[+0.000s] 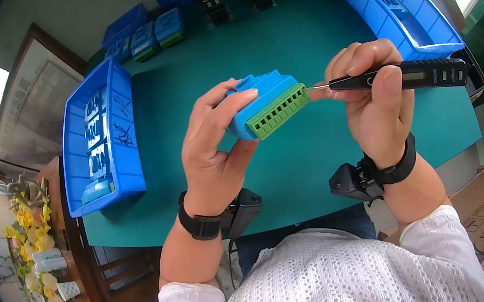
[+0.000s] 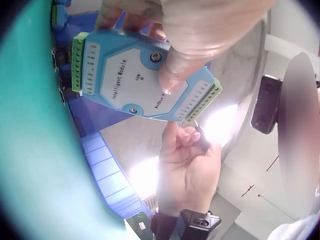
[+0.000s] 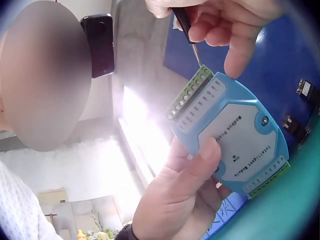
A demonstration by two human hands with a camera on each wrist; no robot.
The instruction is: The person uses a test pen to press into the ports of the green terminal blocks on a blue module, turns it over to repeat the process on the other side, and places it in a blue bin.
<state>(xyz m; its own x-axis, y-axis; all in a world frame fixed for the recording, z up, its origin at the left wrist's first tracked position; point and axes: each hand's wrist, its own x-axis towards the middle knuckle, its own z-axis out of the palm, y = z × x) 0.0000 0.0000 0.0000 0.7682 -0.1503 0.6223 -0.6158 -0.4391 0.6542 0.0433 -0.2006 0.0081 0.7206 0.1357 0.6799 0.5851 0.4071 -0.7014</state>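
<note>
A blue plastic module (image 3: 245, 135) with green terminal blocks (image 1: 279, 111) at opposite ends is tilted in midair; a black pen-shaped screwdriver (image 1: 424, 75) points its metal tip at one block's end.

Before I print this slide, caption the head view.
The left hand holds a blue box while the right hand points a black screwdriver at its green strip.

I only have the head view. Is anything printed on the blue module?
Observer: Yes, the left wrist view shows "Intelligent Module" on the broad face of the module.
Operator: Does anything cover that face?
Observer: Partly: in the right wrist view, the left hand rests its thumb on it.
Operator: What's at the end opposite the one I see?
Observer: Another green connector, in the left wrist view.
</note>
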